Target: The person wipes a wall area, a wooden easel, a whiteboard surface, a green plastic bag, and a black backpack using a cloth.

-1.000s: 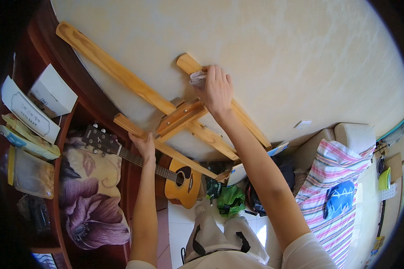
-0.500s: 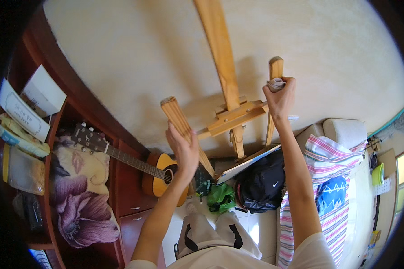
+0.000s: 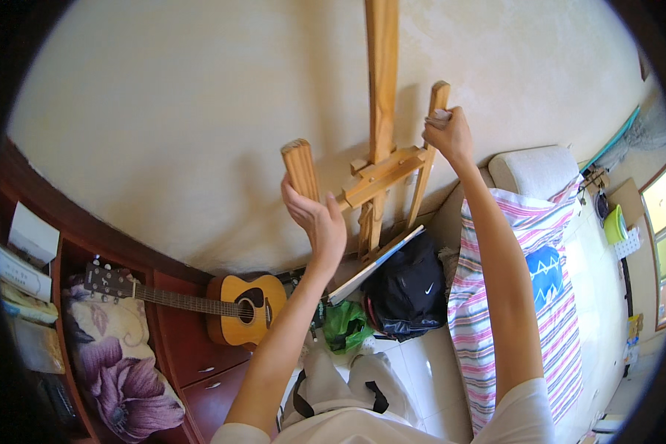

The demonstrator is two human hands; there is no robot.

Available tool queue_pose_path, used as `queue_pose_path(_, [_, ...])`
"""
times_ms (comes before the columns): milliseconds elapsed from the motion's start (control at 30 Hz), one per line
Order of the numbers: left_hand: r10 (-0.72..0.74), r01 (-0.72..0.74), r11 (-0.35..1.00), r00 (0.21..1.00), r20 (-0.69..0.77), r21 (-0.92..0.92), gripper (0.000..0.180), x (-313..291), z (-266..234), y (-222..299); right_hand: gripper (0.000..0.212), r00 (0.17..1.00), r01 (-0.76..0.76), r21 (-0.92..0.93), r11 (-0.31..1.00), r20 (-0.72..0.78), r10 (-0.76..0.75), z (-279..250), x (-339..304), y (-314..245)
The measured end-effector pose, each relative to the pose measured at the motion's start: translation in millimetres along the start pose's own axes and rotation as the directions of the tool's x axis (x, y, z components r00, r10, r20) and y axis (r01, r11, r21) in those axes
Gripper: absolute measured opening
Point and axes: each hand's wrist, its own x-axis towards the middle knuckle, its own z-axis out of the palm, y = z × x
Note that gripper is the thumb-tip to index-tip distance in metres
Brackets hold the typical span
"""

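Observation:
A wooden easel [image 3: 382, 81] stands in front of me, its tall centre post running up past the top of the view. My left hand [image 3: 318, 226] is wrapped around the left wooden leg [image 3: 300, 166] below its squared top end. A crumpled greyish cloth [image 3: 439, 117] is in my right hand [image 3: 451, 139], pressed against the right leg [image 3: 439, 94] just under its tip. Between the legs runs a wooden crosspiece [image 3: 385, 176] with a ledge. Fingers on the far sides of both legs are partly hidden.
Behind the easel is a pale wall [image 3: 177, 148]. Left are an acoustic guitar [image 3: 229, 329] and a reddish shelf with a floral cushion [image 3: 129, 385]. Below lie a flat board [image 3: 374, 266], a green plastic bag [image 3: 346, 327] and a black backpack [image 3: 403, 292]. A sofa with striped cloth [image 3: 477, 318] is right.
My view has turned, so the room shifts leftward and the centre post looks more upright. Both hands stay on the same legs, the right one with the cloth.

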Motion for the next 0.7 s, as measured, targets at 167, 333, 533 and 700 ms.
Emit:
queue_pose_path(167, [-0.031, 0.042, 0.989, 0.996, -0.079, 0.143, 0.061, 21.0, 20.3, -2.6, 0.035, 1.000, 0.006, -0.040, 0.999, 0.023, -0.005, 11.3, 23.0, 4.8])
queue_pose_path(333, [-0.040, 0.059, 0.977, 0.995, -0.096, 0.204, 0.057, 22.0, 29.8, -12.8, 0.038, 0.999, 0.014, -0.016, 1.000, 0.040, -0.014, 15.9, 25.8, 10.1])
queue_pose_path(533, [-0.043, 0.046, 0.995, 0.999, -0.032, 0.094, 0.055, 26.3, 23.4, -12.3, 0.041, 0.998, 0.020, -0.097, 0.995, 0.059, -0.014, 15.8, 29.8, 2.9])
queue_pose_path(700, [0.010, -0.012, 1.000, 0.998, 0.056, 0.029, 0.055, 27.9, 12.5, -18.7, 0.041, 0.987, 0.160, -0.118, 0.980, -0.001, -0.161, 17.6, 28.1, 11.4])
